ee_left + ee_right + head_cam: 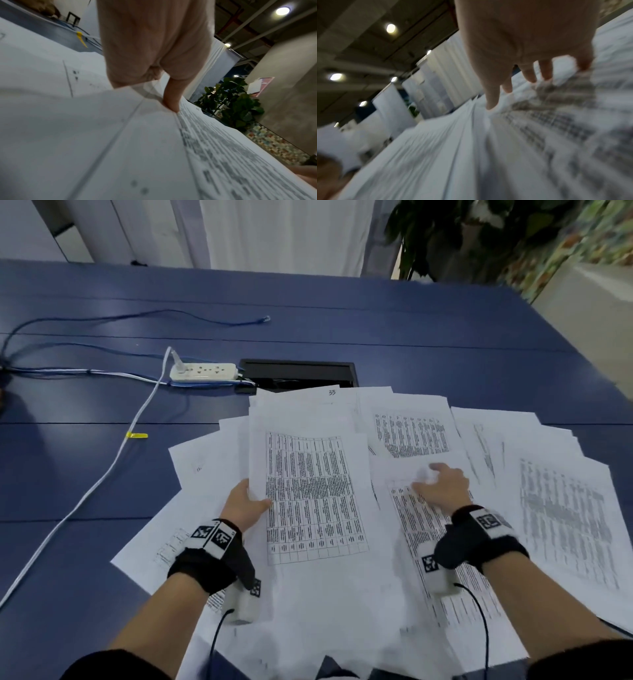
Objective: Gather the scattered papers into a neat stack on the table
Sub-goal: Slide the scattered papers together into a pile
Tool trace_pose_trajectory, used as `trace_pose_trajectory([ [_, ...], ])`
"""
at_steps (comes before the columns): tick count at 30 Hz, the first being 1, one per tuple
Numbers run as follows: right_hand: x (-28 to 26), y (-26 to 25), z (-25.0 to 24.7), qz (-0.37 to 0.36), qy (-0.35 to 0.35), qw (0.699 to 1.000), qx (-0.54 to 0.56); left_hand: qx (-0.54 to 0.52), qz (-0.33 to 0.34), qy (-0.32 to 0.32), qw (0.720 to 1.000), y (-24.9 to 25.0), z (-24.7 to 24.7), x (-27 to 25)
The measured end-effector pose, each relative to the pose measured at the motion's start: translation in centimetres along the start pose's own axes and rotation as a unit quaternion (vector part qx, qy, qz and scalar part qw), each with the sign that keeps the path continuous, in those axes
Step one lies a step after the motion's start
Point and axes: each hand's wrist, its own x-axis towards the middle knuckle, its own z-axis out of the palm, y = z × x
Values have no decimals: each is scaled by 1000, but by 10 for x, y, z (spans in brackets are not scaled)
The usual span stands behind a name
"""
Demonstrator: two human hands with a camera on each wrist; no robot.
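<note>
Several white printed sheets (565,501) lie fanned over the near half of the blue table (411,330). My left hand (248,501) grips the left edge of a small bundle of table-printed sheets (315,494), thumb on top and fingers underneath. In the left wrist view the thumb (173,97) presses on that bundle (214,155). My right hand (442,486) rests on the sheets to the right, fingertips down on a sheet (411,522). In the blurred right wrist view the fingers (529,73) are spread and touch the paper (556,128).
A white power strip (203,371) with white and blue cables (102,470) lies left of the papers. A black cable hatch (298,371) is set in the table just beyond them. A plant (462,234) stands past the far right corner.
</note>
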Motion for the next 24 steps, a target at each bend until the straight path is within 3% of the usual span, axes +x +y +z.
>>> trace_pose_trajectory([
  [3,3,36,-19,106,-15,990,-94,1,-13,-11,1000,-3,-3,0],
  [5,3,43,-18,132,-12,985,-113,-2,-21,-22,1000,-6,-1,4],
  [11,12,43,-20,162,9,983,-87,2,-36,-21,999,2,1,-3],
  [15,18,38,-13,140,17,990,-18,-46,-49,-49,997,8,-1,-8],
  [20,20,30,-6,120,38,992,-18,-71,-12,-66,995,32,1,-14],
  [24,13,31,-12,136,48,989,-36,-22,-25,-15,999,26,-15,-1],
])
